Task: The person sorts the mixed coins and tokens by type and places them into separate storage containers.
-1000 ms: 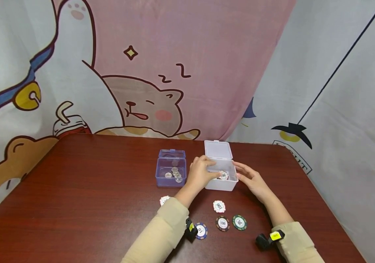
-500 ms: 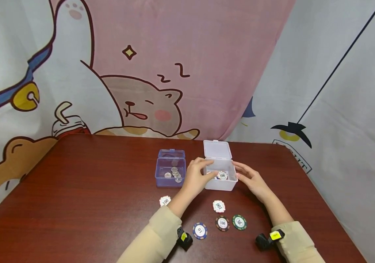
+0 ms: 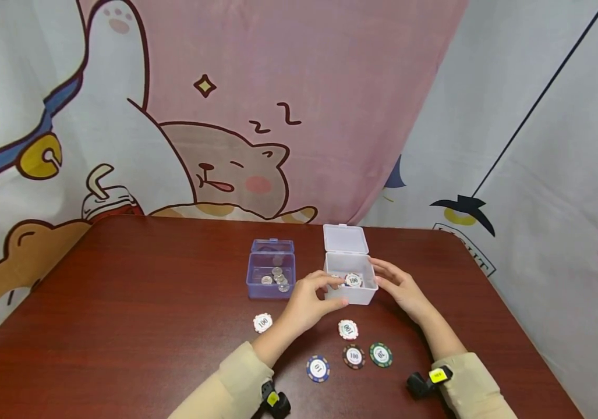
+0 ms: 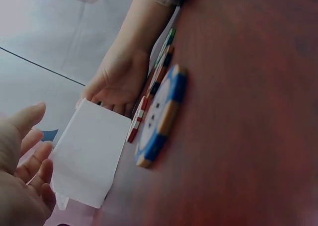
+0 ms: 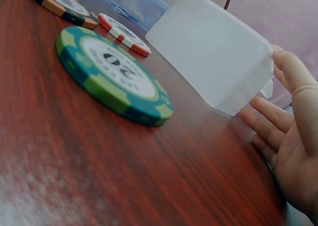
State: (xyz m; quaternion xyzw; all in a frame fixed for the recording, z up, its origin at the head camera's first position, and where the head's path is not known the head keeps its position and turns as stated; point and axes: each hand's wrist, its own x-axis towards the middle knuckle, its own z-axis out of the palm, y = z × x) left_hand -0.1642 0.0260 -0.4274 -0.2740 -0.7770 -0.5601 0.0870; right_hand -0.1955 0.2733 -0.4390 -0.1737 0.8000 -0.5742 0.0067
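Observation:
A white lidded box [image 3: 358, 297] stands with its lid up, several poker chips [image 3: 353, 280] inside. My left hand [image 3: 306, 302] is at its front left, thumb and fingers apart; the left wrist view shows nothing in that hand [image 4: 25, 171]. On the box's right side rests my right hand [image 3: 403, 295], its fingers fairly straight and its thumb [image 5: 293, 69] by the near corner. In front lie a red-edged white chip [image 3: 348, 330], a dark brown chip [image 3: 353, 357], a green chip [image 3: 381, 354], a blue chip [image 3: 318, 369] and a white chip [image 3: 262, 323].
Left of the white box stands a clear blue box [image 3: 271, 291], lid up, with several silver coins [image 3: 279, 276] in it. Both boxes sit towards the far side of the dark red table [image 3: 147, 314]. A printed curtain [image 3: 330, 105] hangs behind the table.
My left hand has drawn back out of the white box, towards me and a little left. A chip marked 100 now shows plainly inside. The right hand has stayed at the box's side.

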